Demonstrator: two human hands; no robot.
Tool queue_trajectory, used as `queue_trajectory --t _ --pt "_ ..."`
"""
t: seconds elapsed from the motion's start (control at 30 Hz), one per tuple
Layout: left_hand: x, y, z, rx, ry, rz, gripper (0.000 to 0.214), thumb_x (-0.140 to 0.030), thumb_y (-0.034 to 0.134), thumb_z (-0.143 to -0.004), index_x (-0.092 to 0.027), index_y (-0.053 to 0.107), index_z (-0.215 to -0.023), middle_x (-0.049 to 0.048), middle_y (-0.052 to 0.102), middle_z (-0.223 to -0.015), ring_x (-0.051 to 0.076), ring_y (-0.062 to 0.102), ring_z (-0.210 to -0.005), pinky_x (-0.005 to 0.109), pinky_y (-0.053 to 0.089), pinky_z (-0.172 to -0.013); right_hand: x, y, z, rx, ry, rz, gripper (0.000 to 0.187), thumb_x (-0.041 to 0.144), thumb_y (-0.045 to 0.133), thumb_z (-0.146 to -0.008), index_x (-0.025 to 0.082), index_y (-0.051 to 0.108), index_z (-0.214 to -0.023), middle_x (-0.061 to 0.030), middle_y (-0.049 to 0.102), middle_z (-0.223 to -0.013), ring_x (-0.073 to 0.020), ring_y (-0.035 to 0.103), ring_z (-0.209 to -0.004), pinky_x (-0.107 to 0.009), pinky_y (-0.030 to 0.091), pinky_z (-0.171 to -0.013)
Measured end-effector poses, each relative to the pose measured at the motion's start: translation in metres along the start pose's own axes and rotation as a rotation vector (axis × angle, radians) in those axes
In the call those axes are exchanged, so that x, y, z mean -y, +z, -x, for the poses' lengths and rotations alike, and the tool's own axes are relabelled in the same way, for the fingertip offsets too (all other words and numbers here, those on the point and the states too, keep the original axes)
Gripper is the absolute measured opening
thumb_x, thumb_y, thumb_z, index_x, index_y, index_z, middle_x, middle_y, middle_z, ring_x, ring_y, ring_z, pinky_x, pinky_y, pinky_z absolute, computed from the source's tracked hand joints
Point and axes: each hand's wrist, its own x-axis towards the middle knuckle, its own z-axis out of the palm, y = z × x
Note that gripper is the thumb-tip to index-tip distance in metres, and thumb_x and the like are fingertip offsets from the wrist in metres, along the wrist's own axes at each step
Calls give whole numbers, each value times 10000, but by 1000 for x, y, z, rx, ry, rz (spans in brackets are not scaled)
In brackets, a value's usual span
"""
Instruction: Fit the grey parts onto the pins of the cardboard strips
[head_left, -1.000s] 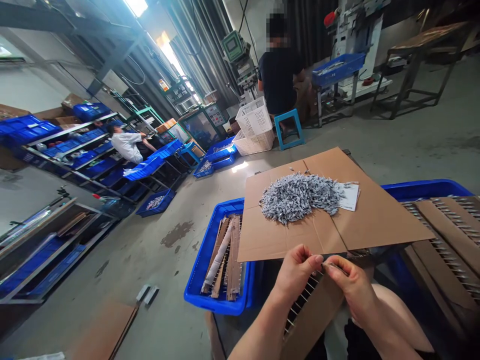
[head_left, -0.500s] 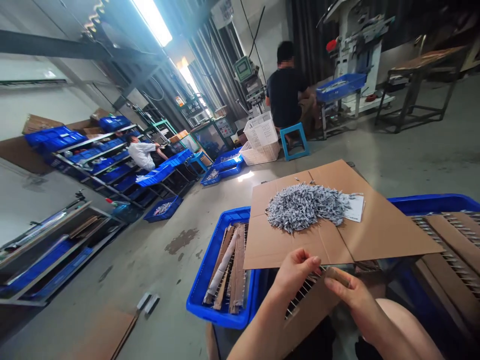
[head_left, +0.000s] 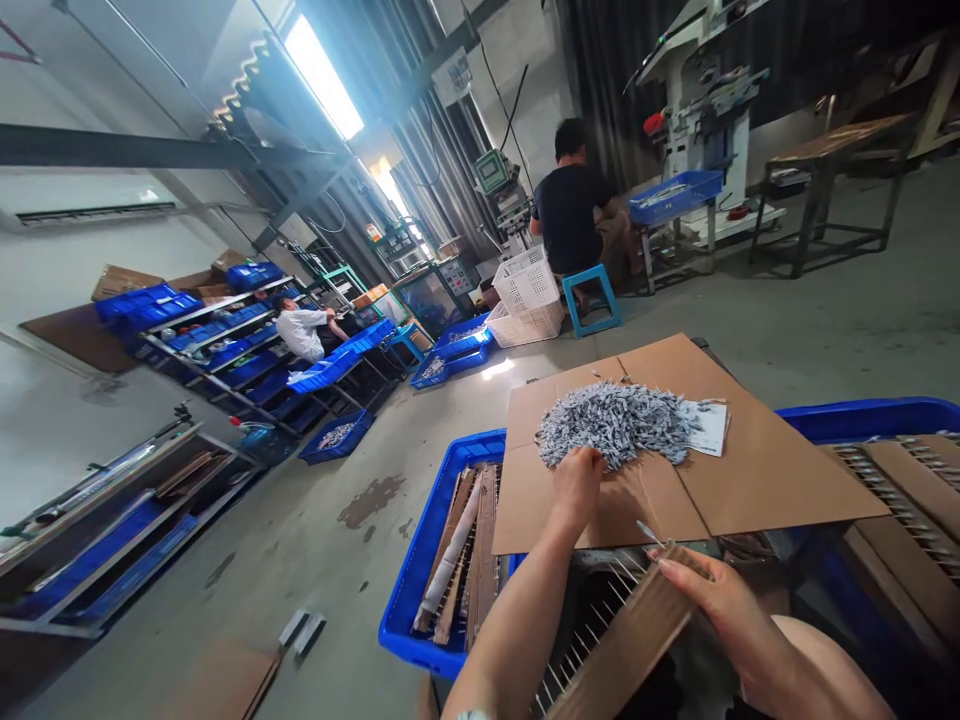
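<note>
My right hand (head_left: 709, 590) grips a corrugated cardboard strip (head_left: 634, 635) by its upper end, thumb on top. A row of thin pins (head_left: 581, 650) sticks out along the strip's left edge. On the pin nearest the top sits a small pale grey piece (head_left: 646, 532). My left hand (head_left: 579, 485) is at the near edge of a heap of small grey pieces (head_left: 622, 415), its fingers pinched together; whatever lies between them is hidden. The heap rests on a flat cardboard sheet (head_left: 772, 470), partly over a white paper (head_left: 709, 430).
A blue crate (head_left: 397, 620) with pinned cardboard strips stands left of the sheet, and another blue crate (head_left: 862, 415) with similar strips is at the right. Farther back, one person (head_left: 570, 215) sits on a blue stool (head_left: 592, 300), another (head_left: 301, 330) by shelves.
My left hand has left the strip and moved forward to the heap. My right hand keeps hold of the strip, which now shows more fully with a grey piece on its top pin.
</note>
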Motion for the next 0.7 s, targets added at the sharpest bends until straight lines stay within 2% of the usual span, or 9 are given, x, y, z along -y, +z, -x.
queue_trajectory --t 0.1,0.27,0.37,0.47,0.53,0.57,0.63,0.7 --pt "-6 11 -6 32 6 -102 71 -172 614 -804 -213 644 -853 86 640 -993 242 557 -952 338 368 -851 0 -1 -1 52 46 -62 363 463 773 -622 178 776 -846 -49 769 -719 -271 683 -721 -358 497 -710" --pt "-6 18 -6 64 -11 -165 145 -124 523 -843 -186 634 -914 129 608 -1020 263 553 -1009 356 367 -883 13 4 3 205 49 -93 361 460 812 -591 183 783 -821 -77 785 -773 -294 698 -786 -383 491 -787" --pt "-4 13 0 52 -7 -123 164 -123 519 -836 -171 641 -934 137 613 -1004 261 558 -989 359 380 -881 16 4 4 124 31 -52 327 447 804 -579 196 787 -787 -76 786 -762 -312 695 -780 -415 490 -794" --pt "-2 2 18 30 -6 -37 165 -190 519 -853 -173 648 -954 89 635 -906 216 583 -887 326 419 -826 11 1 2 47 12 -17 275 418 783 -562 197 781 -726 -65 771 -687 -310 689 -715 -414 500 -745" --pt "-2 -8 40 42 -39 192 195 -305 520 -875 -169 643 -941 44 626 -790 177 592 -764 297 444 -753 6 -1 1 13 -3 -2 247 407 761 -568 201 777 -704 -53 756 -648 -295 680 -675 -387 501 -696" --pt "-2 -12 53 60 -79 408 238 -376 552 -861 -163 640 -921 27 615 -748 161 592 -714 284 450 -724 4 -2 0 -5 -14 4 237 408 750 -576 205 776 -696 -46 747 -632 -286 672 -659 -373 497 -670" --pt "-3 -18 80 105 -204 845 360 -492 702 -729 -161 636 -854 8 614 -716 147 601 -682 269 454 -706 1 0 1 -32 -37 17 228 420 732 -593 211 769 -677 -37 728 -605 -269 650 -627 -349 483 -622" --pt "-5 -19 102 126 -328 1066 442 -503 814 -585 -152 630 -782 3 624 -682 142 604 -664 256 449 -691 0 2 2 -44 -56 32 229 434 724 -608 212 758 -655 -29 709 -585 -251 623 -600 -330 465 -587"
